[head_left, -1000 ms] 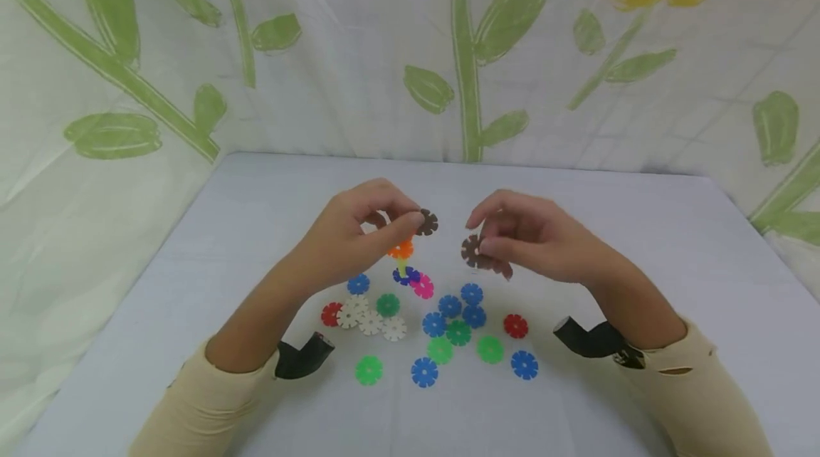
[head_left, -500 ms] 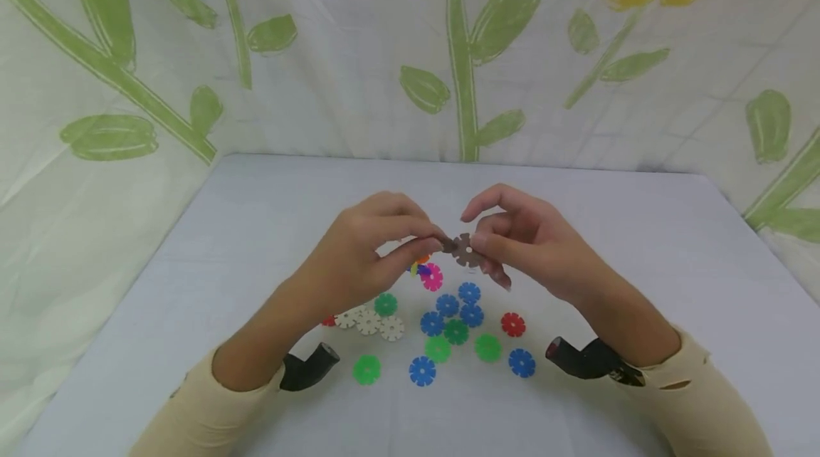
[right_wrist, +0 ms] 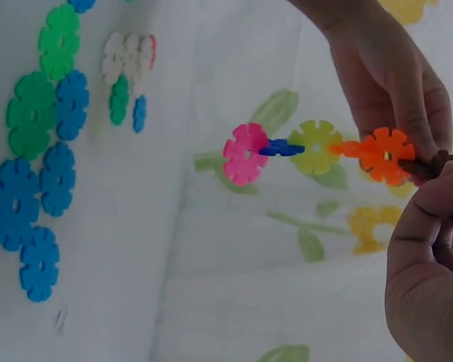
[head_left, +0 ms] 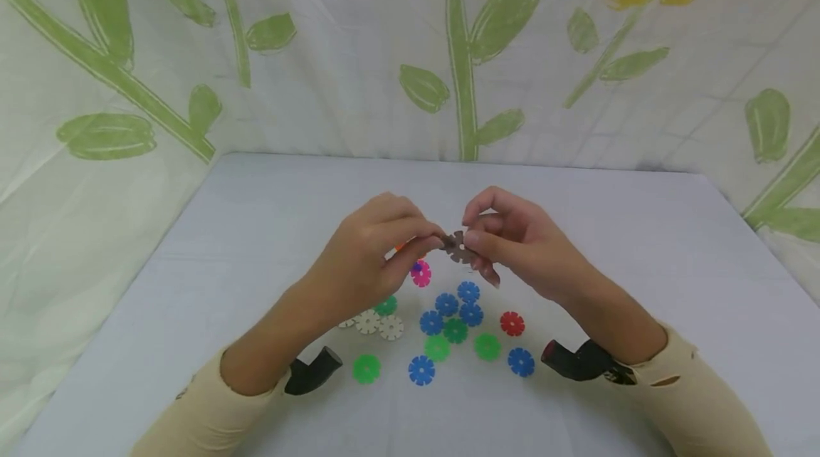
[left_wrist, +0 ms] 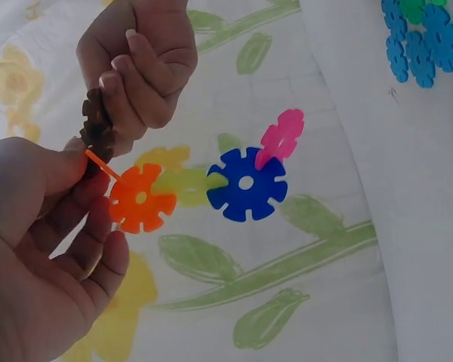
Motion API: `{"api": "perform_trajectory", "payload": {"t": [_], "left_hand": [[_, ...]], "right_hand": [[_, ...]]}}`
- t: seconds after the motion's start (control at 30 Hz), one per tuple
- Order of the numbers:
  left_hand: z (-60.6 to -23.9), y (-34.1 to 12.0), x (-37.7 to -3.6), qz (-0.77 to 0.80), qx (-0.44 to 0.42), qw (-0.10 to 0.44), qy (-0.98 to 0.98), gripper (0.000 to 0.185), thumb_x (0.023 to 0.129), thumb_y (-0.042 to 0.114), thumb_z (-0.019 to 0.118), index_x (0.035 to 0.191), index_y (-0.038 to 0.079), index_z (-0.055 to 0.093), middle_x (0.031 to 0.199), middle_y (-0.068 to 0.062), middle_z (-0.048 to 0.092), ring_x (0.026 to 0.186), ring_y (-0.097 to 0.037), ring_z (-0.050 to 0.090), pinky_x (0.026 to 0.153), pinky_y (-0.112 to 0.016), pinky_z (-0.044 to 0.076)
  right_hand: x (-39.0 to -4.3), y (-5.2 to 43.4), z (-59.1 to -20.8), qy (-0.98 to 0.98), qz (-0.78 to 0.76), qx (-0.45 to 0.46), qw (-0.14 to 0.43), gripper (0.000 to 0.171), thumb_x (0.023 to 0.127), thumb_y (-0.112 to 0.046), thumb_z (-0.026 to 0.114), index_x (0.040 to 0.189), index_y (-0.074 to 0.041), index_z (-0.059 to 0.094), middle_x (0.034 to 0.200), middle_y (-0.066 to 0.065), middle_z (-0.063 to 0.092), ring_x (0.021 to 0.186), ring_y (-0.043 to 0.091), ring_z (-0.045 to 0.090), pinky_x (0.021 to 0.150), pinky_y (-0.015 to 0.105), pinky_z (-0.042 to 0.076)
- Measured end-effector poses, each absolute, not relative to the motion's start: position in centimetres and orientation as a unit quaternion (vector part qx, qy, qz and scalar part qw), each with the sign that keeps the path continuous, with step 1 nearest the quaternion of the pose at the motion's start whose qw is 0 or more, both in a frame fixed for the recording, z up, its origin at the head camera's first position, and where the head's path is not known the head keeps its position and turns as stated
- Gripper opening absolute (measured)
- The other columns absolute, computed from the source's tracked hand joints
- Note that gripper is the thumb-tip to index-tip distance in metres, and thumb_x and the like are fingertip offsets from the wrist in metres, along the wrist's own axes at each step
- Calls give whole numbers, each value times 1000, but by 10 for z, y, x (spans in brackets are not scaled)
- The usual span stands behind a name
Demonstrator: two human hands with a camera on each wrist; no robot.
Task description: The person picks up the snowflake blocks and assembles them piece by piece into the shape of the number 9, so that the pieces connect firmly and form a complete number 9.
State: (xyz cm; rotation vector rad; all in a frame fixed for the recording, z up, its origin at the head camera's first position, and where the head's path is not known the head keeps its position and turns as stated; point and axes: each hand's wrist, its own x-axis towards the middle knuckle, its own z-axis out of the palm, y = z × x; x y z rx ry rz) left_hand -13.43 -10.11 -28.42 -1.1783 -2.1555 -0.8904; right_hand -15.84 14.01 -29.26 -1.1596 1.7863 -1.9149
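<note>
My left hand (head_left: pixel 371 258) pinches a brown notched snowflake disc (right_wrist: pixel 415 167) between thumb and fingers. From that disc hangs a chain of interlocked discs: orange discs (left_wrist: pixel 142 199), a yellow-green disc (right_wrist: pixel 315 147), a dark blue disc (left_wrist: pixel 247 197) and a pink disc (right_wrist: pixel 245 154) at the end. Another brown disc (head_left: pixel 460 249) is pinched by my right hand (head_left: pixel 528 240), its other fingers loosely bent. Both brown discs meet edge to edge between the hands, above the table; fingertips partly cover the joint. In the head view the left hand hides most of the chain.
Loose discs lie on the white-covered table (head_left: pixel 282 193) nearer the body: several blue discs (head_left: pixel 446 305), green discs (head_left: pixel 487 347), white discs (head_left: pixel 391 327) partly behind the left forearm, and a red disc (head_left: pixel 512 323). A flower-patterned curtain (head_left: pixel 359 51) hangs behind the table.
The left hand has moved right and slightly down, turning its brown disc edge-on against the right hand's brown disc. The chain has moved along, now mostly behind the left hand. The right hand shifted slightly left.
</note>
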Motion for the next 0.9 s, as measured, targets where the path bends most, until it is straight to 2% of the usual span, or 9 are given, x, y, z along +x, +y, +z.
{"api": "perform_trajectory", "payload": {"t": [0.13, 0.2, 0.27, 0.37, 0.6, 0.7, 0.77, 0.9], "left_hand": [[-283, -104, -135, -341, -444, 203, -804, 24, 88, 13, 79, 109, 5, 71, 105, -1, 67, 105, -15, 57, 84, -25, 50], [-284, -104, -135, -354, -446, 161, -806, 32, 88, 19, 79, 116, 7, 69, 111, 2, 68, 108, -10, 59, 86, -24, 51], [-285, -104, -136, -369, -450, 117, -805, 38, 88, 23, 80, 120, 8, 67, 111, 4, 69, 105, -5, 61, 85, -22, 52], [-285, -105, -136, -374, -458, 73, -803, 38, 86, 24, 81, 118, 9, 68, 106, 6, 71, 96, 0, 65, 82, -20, 53], [-280, -112, -136, -343, -467, 1, -815, 38, 84, 23, 84, 116, 7, 71, 97, 7, 72, 85, 0, 65, 76, -17, 53], [-278, -114, -137, -346, -469, -24, -812, 37, 85, 22, 83, 117, 8, 71, 97, 8, 72, 84, 2, 64, 76, -18, 54], [-276, -116, -138, -349, -467, -41, -812, 36, 85, 22, 83, 116, 9, 70, 99, 10, 71, 87, 3, 64, 79, -19, 54], [-270, -122, -138, -333, -453, -67, -824, 37, 84, 25, 83, 116, 12, 70, 101, 13, 70, 92, 3, 65, 83, -20, 53]], "right_hand": [[-157, 136, -296, 617, -661, -401, 146, 13, 102, -3, 56, 114, -8, 53, 80, 10, 63, 67, 24, 57, 55, 29, 52], [-156, 133, -298, 616, -661, -399, 154, 13, 102, -5, 57, 113, -8, 52, 80, 11, 64, 66, 25, 56, 57, 29, 53], [-154, 130, -301, 616, -661, -397, 162, 13, 102, -6, 58, 112, -6, 50, 79, 13, 63, 64, 27, 56, 57, 30, 54], [-152, 127, -307, 615, -664, -386, 176, 14, 101, -7, 58, 109, -4, 47, 78, 14, 63, 61, 27, 56, 58, 31, 55], [-152, 129, -322, 627, -657, -372, 194, 13, 102, -5, 57, 109, -2, 46, 80, 17, 64, 62, 27, 59, 59, 32, 56], [-155, 137, -326, 658, -609, -398, 192, 12, 102, -3, 53, 114, -4, 49, 84, 17, 65, 63, 30, 59, 57, 35, 56], [-159, 147, -330, 695, -551, -415, 204, 13, 103, -4, 53, 116, -6, 53, 88, 14, 66, 68, 29, 61, 61, 35, 56], [-159, 167, -335, 818, -362, -393, 214, 15, 99, -13, 64, 114, -12, 63, 90, -2, 64, 77, 19, 60, 66, 30, 54]]}}
